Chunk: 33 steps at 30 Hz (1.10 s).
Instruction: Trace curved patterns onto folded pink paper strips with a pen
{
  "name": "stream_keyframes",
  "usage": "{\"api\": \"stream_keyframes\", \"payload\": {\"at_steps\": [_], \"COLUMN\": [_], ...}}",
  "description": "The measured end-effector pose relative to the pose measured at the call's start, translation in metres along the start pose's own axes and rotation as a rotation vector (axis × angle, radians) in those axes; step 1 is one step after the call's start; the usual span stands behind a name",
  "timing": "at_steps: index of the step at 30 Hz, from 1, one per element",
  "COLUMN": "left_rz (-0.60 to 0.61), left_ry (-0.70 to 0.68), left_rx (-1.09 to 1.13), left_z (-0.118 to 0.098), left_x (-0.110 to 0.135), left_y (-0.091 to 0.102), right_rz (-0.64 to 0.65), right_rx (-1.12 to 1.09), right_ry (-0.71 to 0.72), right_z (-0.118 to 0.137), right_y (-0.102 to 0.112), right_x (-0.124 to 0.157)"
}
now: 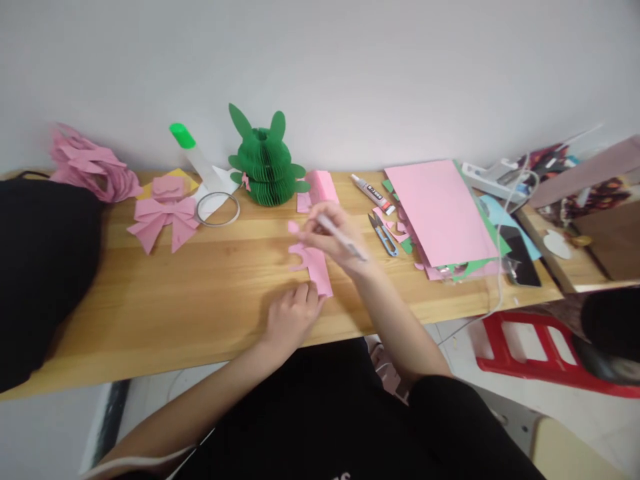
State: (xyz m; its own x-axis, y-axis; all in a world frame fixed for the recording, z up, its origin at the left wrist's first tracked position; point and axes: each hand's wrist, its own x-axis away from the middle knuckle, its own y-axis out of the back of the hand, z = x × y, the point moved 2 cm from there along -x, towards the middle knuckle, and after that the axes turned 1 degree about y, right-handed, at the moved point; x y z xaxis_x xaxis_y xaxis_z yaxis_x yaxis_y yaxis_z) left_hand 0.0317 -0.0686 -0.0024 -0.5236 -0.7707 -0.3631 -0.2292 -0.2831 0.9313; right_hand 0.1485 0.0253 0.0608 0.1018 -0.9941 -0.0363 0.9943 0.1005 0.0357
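Gripping white pen, a bit blurred, in R hand, over far part of pink paper strip lying flat on counter; touching strip's near end w/ curled L hand, can't tell if pinching or just pressing; notched pink cut-out at strip's L edge; farther back, green honeycomb figure nr folded pink paper; to R, glue tube, blue-handled snips, then stacked pink/green sheets; to L, pink bow & tape roll
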Motion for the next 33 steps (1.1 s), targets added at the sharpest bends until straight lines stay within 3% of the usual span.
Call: {"api": "stream_keyframes", "payload": {"at_steps": [3,6,10,14,23,33], "left_rz": [0.006,0.024,0.052,0.082,0.027,0.061], "left_ry": [0.028,0.024,-0.016,-0.137,-0.200,-0.222], "left_rx": [0.012,0.057,0.131,0.180,0.259,0.347], "left_z": [0.003,0.017,0.044,0.057,0.064,0.068], "left_x": [0.000,-0.006,-0.023,-0.034,-0.037,-0.036], "left_y": [0.001,0.003,0.006,0.001,-0.004,-0.007], "right_rz": [-0.064,-0.068,-0.007,-0.003,-0.070,-0.101], "right_rx": [-0.061,-0.057,-0.036,0.138,0.421,0.439], "right_ry": [-0.069,-0.166,-0.222,-0.216,-0.170,-0.177], "right_z": [0.012,0.002,-0.033,-0.055,-0.060,-0.061], "right_y": [0.032,0.046,0.038,0.030,0.026,0.029], "right_x": [0.016,0.032,0.038,0.034,0.033,0.033]}}
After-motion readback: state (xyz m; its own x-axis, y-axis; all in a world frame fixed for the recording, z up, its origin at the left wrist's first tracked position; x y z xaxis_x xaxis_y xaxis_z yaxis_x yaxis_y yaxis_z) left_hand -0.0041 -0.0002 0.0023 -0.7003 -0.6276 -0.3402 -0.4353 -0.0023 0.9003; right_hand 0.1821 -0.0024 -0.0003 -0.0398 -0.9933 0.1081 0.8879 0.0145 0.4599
